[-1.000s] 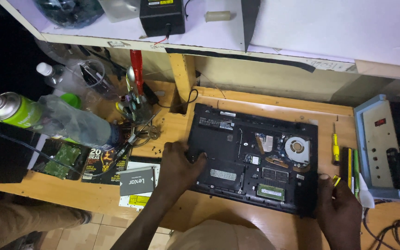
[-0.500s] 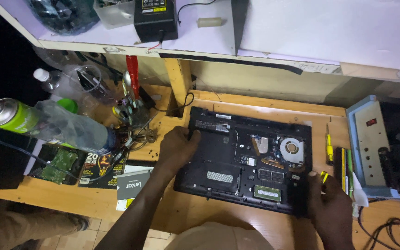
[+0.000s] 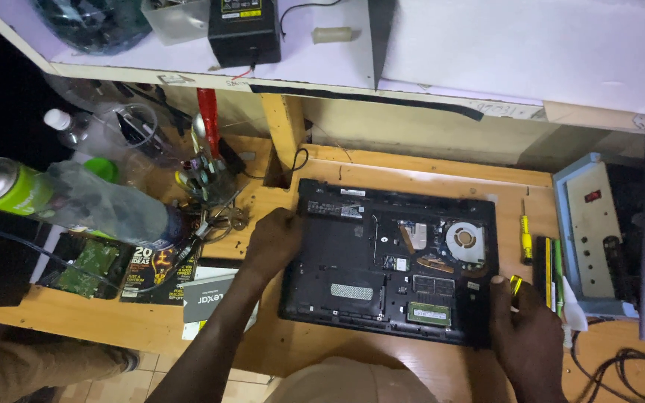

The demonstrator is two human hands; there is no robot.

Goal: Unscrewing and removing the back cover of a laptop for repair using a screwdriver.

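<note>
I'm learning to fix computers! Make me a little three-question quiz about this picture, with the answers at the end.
1. True or false: the laptop lies with its underside up and its inner parts showing.
2. Which hand rests on the laptop's left edge? A) left hand B) right hand
3. Fill in: the round part near the laptop's upper right corner is the cooling ____.

Key: 1 true. 2 A; the right hand is at the lower right corner, with something yellow at its fingers. 3 fan.
</note>
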